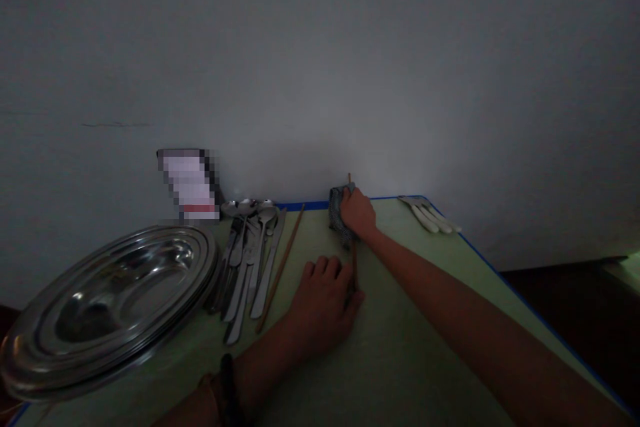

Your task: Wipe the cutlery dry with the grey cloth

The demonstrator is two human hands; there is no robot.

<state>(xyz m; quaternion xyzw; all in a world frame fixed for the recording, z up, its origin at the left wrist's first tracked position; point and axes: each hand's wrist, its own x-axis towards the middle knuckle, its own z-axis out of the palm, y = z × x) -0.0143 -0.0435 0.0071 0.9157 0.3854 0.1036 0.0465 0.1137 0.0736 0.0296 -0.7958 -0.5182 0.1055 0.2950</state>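
Observation:
My left hand point(324, 303) is closed in a pinch on the near end of a thin wooden chopstick point(355, 260). Farther along it, by the wall, my right hand point(359, 213) presses a dark grey patterned cloth point(341, 217) round the stick. The chopstick's far tip pokes out beyond the cloth. A second chopstick point(280, 272) lies on the table to the left of my hands. Beside that one is a pile of metal cutlery point(250, 260), with spoons, forks and knives.
Oval steel trays point(55, 373) are stacked at the left. A phone point(193, 183) with a blurred screen leans on the wall point(320, 67). Utensils with white handles point(430, 217) lie at the back right corner of the pale green, blue-edged table point(400, 360).

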